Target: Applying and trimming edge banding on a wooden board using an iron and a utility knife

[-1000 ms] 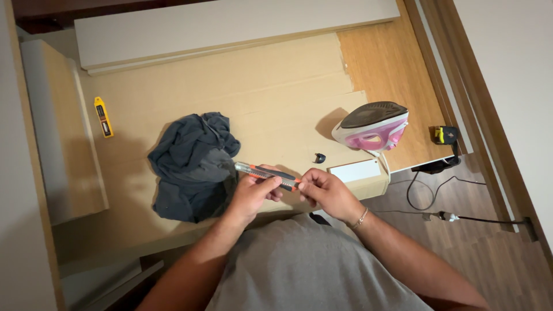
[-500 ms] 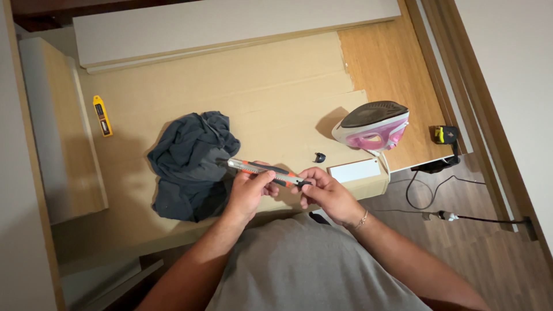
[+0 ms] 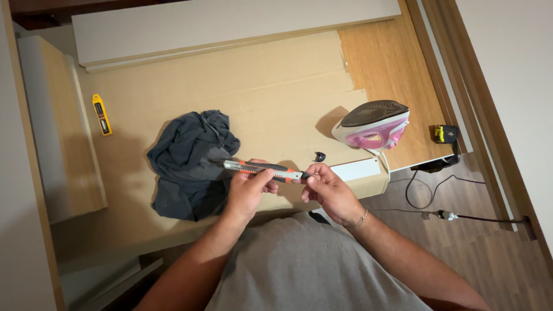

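Fingers (image 3: 262, 175) of both hands closed on the utility knife (image 3: 262, 169) (orange-grey), beside the dark cloth (image 3: 190, 155).

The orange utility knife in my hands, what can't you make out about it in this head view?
- Orange utility knife, head view: middle hidden by the left hand fingers.
- Its rear end: covered by the right hand fingertips.
- Blade tip: too small and dark against the grey cloth to tell whether it is extended.

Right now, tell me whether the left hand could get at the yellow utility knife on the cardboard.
Probably yes. The left hand is busy holding the orange-grey utility knife, but nothing blocks the way over the cardboard past the dark cloth to the yellow utility knife.
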